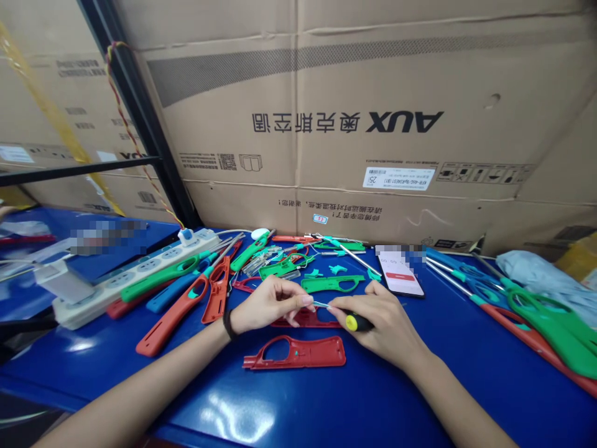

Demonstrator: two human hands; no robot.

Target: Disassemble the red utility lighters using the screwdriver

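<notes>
My right hand (380, 320) is closed around a screwdriver (359, 322) with a black handle and yellow end, its fingers gripping close to the thin shaft. Opposite it, the thumb and fingers of my left hand (280, 303) pinch together at the shaft's tip; whatever small piece they hold is hidden. Directly under both hands lies a red lighter shell half (305, 318), partly covered. Nearer to me rests another red shell half (321, 353), hollow side up, with an oval trigger opening. A green shell half (332, 284) lies just beyond my hands.
Whole long-necked lighters (170, 320) lean on a white power strip (135, 274) at left. Loose lighter parts (280, 264) are heaped at the back. A phone (400, 272) lies right of them, with more lighters (550, 323) at far right. A large cardboard box (326, 74) walls the back.
</notes>
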